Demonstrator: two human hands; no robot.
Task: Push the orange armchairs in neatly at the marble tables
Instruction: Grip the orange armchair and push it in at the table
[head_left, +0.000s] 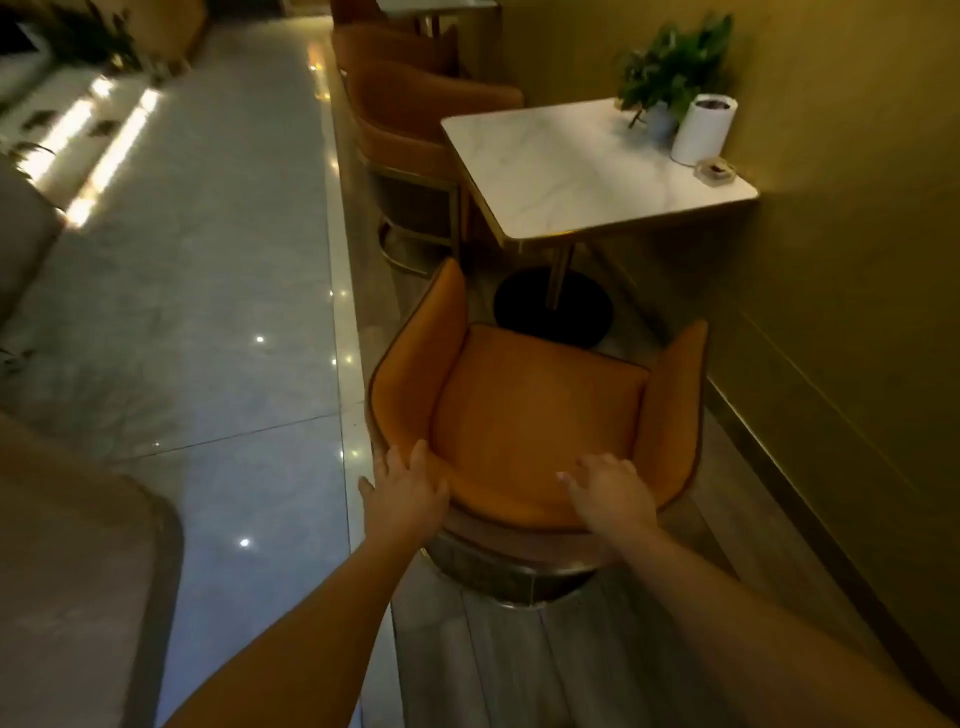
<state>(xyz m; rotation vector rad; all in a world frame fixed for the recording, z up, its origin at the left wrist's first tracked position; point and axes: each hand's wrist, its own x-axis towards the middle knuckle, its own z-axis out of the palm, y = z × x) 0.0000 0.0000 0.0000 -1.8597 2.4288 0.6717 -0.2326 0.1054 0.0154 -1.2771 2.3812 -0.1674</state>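
An orange armchair (535, 410) stands in front of me, its open seat facing a white marble table (571, 171) with a black round base. The seat's front edge lies short of the tabletop, near the base. My left hand (408, 493) grips the left end of the curved backrest, fingers over the top edge. My right hand (610, 493) lies on the backrest's top at the right, fingers curled over it. A second orange armchair (415, 130) sits at the table's far side.
A potted plant (670, 73), a white cylinder (704, 130) and a small dish (716, 170) stand on the table by the olive wall (857, 260). Glossy tiled floor (208, 312) spreads to the left. More orange chairs and another table stand farther back.
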